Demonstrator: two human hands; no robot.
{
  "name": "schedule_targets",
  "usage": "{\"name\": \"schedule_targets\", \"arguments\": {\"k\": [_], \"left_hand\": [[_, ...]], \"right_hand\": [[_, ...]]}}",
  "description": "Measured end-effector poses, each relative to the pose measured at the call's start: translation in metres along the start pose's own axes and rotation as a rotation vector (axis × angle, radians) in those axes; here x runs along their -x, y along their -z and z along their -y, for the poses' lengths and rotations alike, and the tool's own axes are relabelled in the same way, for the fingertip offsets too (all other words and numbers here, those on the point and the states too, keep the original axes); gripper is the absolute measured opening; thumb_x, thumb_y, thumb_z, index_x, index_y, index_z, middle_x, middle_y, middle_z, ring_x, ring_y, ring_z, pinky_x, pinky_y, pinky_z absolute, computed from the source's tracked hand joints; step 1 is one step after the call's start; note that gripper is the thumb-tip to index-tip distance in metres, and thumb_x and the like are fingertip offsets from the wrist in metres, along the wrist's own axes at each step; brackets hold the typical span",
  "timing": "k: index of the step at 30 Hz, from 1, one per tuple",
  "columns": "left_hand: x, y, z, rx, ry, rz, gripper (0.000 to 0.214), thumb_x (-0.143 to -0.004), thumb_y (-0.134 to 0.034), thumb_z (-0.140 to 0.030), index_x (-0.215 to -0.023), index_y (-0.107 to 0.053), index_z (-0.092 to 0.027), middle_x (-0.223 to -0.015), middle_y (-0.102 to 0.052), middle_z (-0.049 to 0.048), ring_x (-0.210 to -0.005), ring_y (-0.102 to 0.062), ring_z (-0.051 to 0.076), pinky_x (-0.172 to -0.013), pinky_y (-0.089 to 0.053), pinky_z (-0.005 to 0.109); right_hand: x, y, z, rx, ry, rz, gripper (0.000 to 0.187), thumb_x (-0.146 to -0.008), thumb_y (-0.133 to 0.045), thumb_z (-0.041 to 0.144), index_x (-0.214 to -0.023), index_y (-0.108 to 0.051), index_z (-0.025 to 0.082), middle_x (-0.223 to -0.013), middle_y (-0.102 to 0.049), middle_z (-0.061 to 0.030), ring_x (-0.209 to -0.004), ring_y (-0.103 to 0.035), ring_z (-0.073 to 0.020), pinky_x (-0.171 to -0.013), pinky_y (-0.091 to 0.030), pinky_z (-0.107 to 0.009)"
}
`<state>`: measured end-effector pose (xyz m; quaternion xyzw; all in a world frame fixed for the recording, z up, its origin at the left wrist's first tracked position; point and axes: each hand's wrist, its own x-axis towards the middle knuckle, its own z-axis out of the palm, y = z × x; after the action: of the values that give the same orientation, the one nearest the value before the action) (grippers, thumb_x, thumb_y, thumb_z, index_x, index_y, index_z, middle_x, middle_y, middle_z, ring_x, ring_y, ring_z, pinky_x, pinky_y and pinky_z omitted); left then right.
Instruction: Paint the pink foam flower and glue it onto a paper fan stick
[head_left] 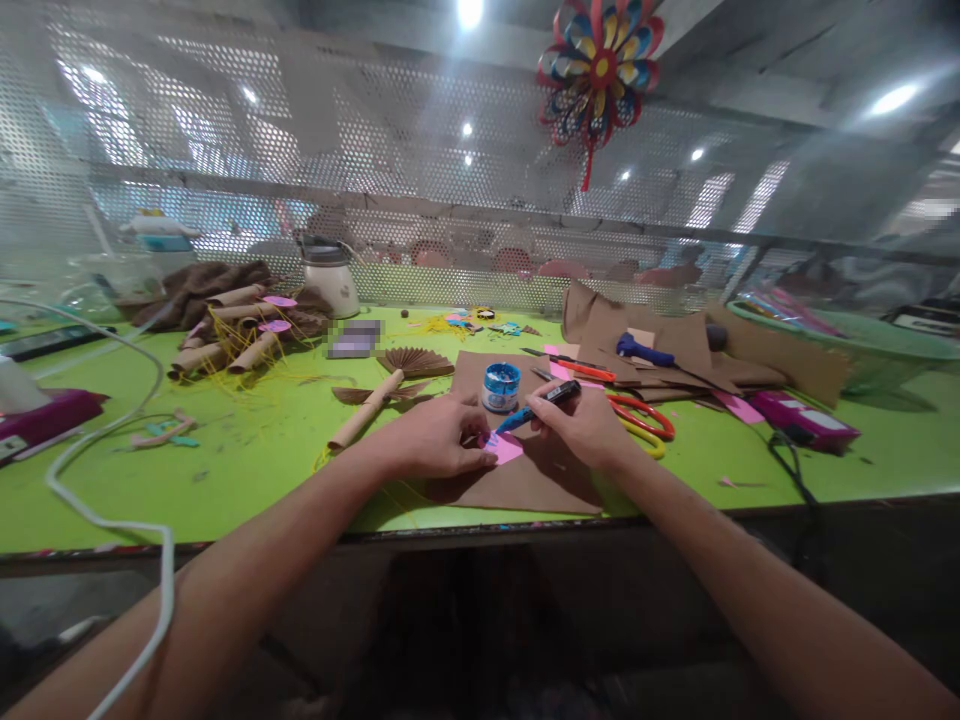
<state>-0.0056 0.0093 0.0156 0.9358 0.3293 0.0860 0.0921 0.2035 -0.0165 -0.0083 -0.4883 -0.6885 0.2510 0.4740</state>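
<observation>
My right hand (581,425) is closed around a paint marker (553,400) with a black barrel and a blue front end. Its tip points down and left at a small piece of pink paper (508,450), which bears blue marks. With thumb and fingers together, my left hand (439,437) grips that paper at its left edge. Under both lies a flat brown sheet of paper or card (551,485). Just behind the pink paper stands an open jar (501,388) smeared with blue paint. Left of it, a brown pleated fan (416,361) lies near a paper roll (366,410).
Scissors with red handles (652,420), a blue-handled tool (645,350) and brown card (585,315) lie right. Paper rolls with pink tags (255,350) are heaped left, before a kettle-like jug (331,275). A white cable (105,515) crosses the table's left side and edge.
</observation>
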Motion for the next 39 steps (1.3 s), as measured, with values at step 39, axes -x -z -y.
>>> {"name": "schedule_targets", "arguments": {"k": [39], "left_hand": [[0.0006,0.0014,-0.0005,-0.052,-0.019,-0.007,0.029,-0.074,-0.055,-0.044,-0.085,-0.063,-0.019,-0.090,-0.057,0.0054,-0.075,-0.053,0.018,-0.066,-0.040,0.027]], "right_hand": [[0.0019,-0.0021,-0.0001,0.011,-0.002,0.000,0.027,-0.079,-0.055,0.041,-0.077,-0.061,0.015,-0.057,-0.062,-0.0013,-0.052,-0.056,-0.0136,-0.053,-0.044,-0.024]]}}
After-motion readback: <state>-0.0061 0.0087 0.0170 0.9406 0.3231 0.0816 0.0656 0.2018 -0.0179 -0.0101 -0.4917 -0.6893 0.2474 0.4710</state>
